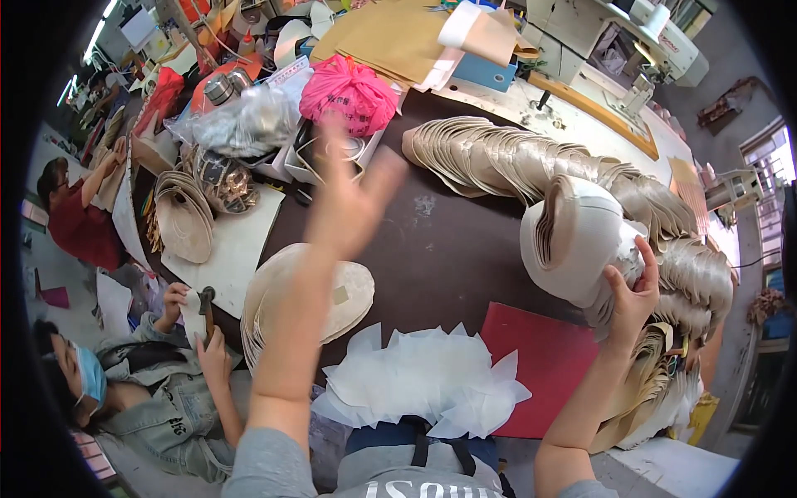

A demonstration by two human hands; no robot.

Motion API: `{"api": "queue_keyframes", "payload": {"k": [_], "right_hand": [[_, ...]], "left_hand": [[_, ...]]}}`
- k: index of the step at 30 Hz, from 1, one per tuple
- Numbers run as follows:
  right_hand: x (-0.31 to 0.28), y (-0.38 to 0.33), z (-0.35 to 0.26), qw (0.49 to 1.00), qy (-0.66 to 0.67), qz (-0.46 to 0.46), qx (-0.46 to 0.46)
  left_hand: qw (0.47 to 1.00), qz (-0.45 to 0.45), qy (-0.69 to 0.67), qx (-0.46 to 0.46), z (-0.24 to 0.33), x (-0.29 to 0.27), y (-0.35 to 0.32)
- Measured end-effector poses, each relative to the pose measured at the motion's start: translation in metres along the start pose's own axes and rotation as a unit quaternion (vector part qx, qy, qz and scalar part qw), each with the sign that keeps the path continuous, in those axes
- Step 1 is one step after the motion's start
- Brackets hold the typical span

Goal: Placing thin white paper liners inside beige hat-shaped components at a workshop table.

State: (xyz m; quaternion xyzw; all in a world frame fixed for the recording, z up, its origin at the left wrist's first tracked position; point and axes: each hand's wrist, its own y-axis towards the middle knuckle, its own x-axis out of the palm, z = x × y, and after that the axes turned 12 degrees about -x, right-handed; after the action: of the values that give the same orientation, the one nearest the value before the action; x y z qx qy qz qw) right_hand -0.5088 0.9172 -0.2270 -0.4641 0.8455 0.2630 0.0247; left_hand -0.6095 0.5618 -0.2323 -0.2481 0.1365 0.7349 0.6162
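My left hand (353, 195), blurred by motion, is raised over the dark table with its fingers apart and nothing visible in them. My right hand (633, 290) has thumb and fingers closed on the edge of a stack of pale grey shoe-upper pieces (581, 216), curved and nested in each other. Behind that stack, a long row of overlapping beige pieces (490, 153) fans across the table. In front of me lies a pile of thin white sheets (415, 378) with pointed edges. Left of it are round beige pieces (349, 303), partly hidden by my left forearm.
A red board (531, 365) lies at the front edge. At the back are a pink plastic bag (349, 91), brown sheets (374, 37) and a sewing machine (656, 50). A masked co-worker (158, 398) at the left holds a pale piece and a tool.
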Motion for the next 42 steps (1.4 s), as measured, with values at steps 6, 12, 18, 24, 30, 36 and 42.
{"api": "queue_keyframes", "payload": {"k": [6,12,18,24,30,36,42], "right_hand": [[0.102,-0.030,-0.004,0.965,-0.167,-0.114,-0.168],[0.191,-0.072,0.079,0.913,-0.238,-0.278,-0.180],[0.205,-0.056,0.076,0.892,-0.225,-0.277,-0.276],[0.180,-0.052,0.053,0.888,-0.264,-0.365,-0.096],[0.183,-0.150,-0.004,0.939,-0.102,-0.318,-0.084],[0.248,-0.164,-0.021,0.818,0.052,-0.547,0.170],[0.279,-0.186,0.000,0.884,-0.123,-0.376,-0.248]], "left_hand": [[0.773,-0.284,-0.549,-0.142,-0.044,0.131,-0.062],[0.719,0.021,-0.601,-0.347,-0.148,0.148,-0.006],[0.795,-0.034,-0.539,-0.278,-0.113,0.138,0.010],[0.884,-0.068,-0.410,-0.212,-0.095,0.126,-0.056],[0.981,0.119,0.119,0.096,-0.147,0.005,-0.209],[0.930,0.236,0.260,-0.107,-0.203,-0.068,-0.248],[0.831,0.344,-0.096,-0.427,-0.263,-0.054,-0.288]]}}
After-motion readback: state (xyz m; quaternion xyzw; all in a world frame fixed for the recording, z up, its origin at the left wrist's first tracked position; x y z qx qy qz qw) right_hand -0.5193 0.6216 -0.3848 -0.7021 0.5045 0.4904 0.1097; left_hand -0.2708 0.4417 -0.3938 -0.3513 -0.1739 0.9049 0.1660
